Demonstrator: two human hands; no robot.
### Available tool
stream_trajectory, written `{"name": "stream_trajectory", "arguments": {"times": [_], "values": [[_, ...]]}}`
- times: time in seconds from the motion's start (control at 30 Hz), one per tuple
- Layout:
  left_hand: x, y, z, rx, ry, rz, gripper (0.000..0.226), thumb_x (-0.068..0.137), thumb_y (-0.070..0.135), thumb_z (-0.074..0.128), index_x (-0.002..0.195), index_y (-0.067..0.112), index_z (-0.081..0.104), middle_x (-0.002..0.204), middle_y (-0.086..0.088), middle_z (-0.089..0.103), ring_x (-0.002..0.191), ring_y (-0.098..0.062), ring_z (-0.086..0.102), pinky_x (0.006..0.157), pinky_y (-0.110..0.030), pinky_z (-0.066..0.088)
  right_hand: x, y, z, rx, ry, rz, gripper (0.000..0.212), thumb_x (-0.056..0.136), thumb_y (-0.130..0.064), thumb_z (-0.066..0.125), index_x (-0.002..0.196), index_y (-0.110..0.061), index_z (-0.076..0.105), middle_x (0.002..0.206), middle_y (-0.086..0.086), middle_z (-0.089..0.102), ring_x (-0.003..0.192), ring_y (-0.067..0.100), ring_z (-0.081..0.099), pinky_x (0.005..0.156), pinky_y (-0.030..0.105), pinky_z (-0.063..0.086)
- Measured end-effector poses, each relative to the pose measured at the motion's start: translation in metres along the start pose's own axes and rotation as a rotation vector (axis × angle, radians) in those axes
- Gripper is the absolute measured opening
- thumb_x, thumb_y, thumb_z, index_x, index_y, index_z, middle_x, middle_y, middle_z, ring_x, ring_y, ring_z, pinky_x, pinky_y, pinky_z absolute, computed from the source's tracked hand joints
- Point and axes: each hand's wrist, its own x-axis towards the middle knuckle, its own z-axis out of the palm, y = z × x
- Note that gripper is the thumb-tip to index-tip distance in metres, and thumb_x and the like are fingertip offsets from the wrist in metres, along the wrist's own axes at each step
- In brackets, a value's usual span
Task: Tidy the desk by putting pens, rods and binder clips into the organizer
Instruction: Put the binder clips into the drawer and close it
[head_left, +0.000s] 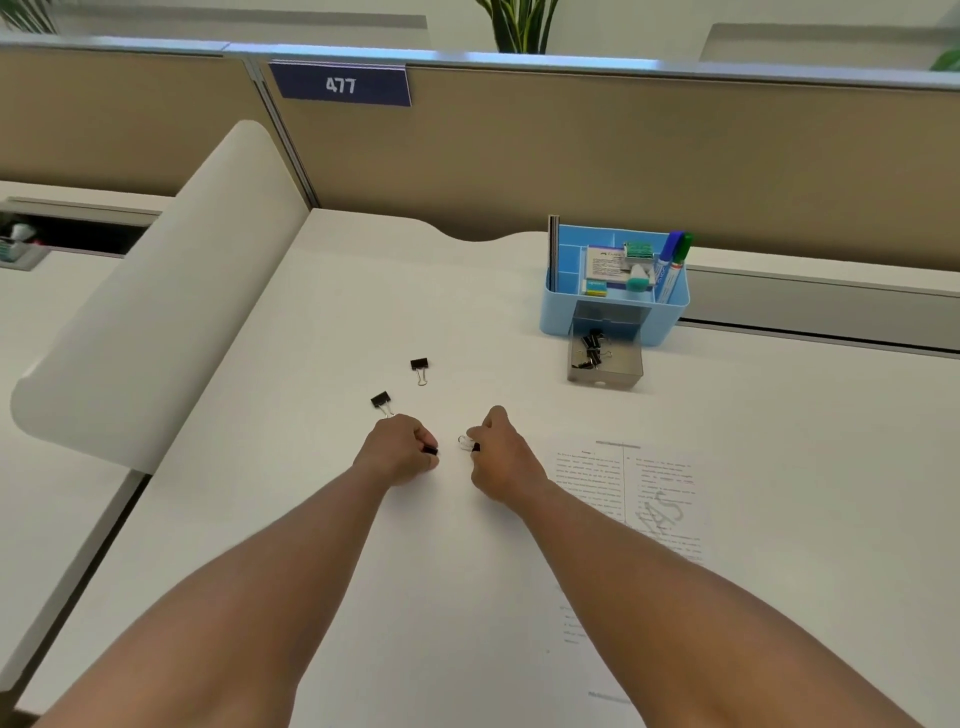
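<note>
Both my hands are low over the middle of the white desk. My left hand grips a black binder clip in curled fingers. My right hand pinches another binder clip, its wire handle poking out to the left. Two more black binder clips lie loose beyond my left hand, one close to it and one farther back. The blue organizer stands at the back right with markers upright in it. Its clear drawer is pulled out and holds several binder clips.
A printed sheet of paper lies under and right of my right forearm. A curved white divider bounds the desk on the left. A tan partition with a "477" sign runs along the back.
</note>
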Motion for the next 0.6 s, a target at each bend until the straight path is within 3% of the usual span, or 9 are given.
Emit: {"name": "stream_trajectory", "arguments": {"times": [0.17,0.33,0.4,0.47,0.6], "values": [[0.008,0.021,0.007,-0.038,-0.025,0.002,0.012,0.076,0.012,0.074,0.078,0.022,0.068,0.084,0.006,0.070,0.084,-0.014,0.065,0.069,-0.023,0.049,0.004,0.012,-0.016,0.177,0.157,0.066,0.023,0.087,0.002,0.051,0.107,-0.003,0.061,0.114,0.008,0.043,0.089,0.028,0.057,0.081,0.041,0.051],[0.018,0.056,0.015,-0.225,0.001,-0.009,0.011,0.080,0.017,0.077,0.087,0.018,0.068,0.082,0.008,0.067,0.082,-0.012,0.063,0.060,-0.021,0.047,0.011,0.024,-0.043,0.412,0.349,0.201,0.012,0.083,0.002,0.052,0.085,-0.003,0.062,0.095,0.008,0.062,0.085,0.023,0.059,0.073,0.035,0.053],[0.024,0.073,0.020,-0.387,-0.010,-0.036,0.014,0.078,0.017,0.079,0.088,0.015,0.069,0.087,0.002,0.073,0.088,-0.017,0.070,0.075,-0.029,0.058,0.013,0.028,-0.055,0.514,0.408,0.269,0.011,0.085,-0.001,0.055,0.087,-0.005,0.065,0.090,0.006,0.066,0.082,0.021,0.060,0.068,0.027,0.050],[0.029,0.093,0.026,-0.510,-0.011,-0.040,0.014,0.078,0.016,0.080,0.089,0.014,0.071,0.093,-0.005,0.075,0.092,-0.020,0.073,0.089,-0.035,0.058,0.015,0.032,-0.067,0.589,0.465,0.323,0.012,0.087,-0.004,0.057,0.094,-0.007,0.067,0.091,0.005,0.067,0.082,0.018,0.060,0.064,0.019,0.044],[0.038,0.133,0.036,-0.645,-0.023,-0.035,0.017,0.082,0.015,0.079,0.097,0.015,0.071,0.097,-0.005,0.074,0.090,-0.018,0.072,0.093,-0.032,0.056,0.020,0.040,-0.085,0.664,0.543,0.374,0.017,0.090,-0.006,0.059,0.104,-0.008,0.068,0.098,0.004,0.068,0.085,0.014,0.058,0.063,0.012,0.039]]}}
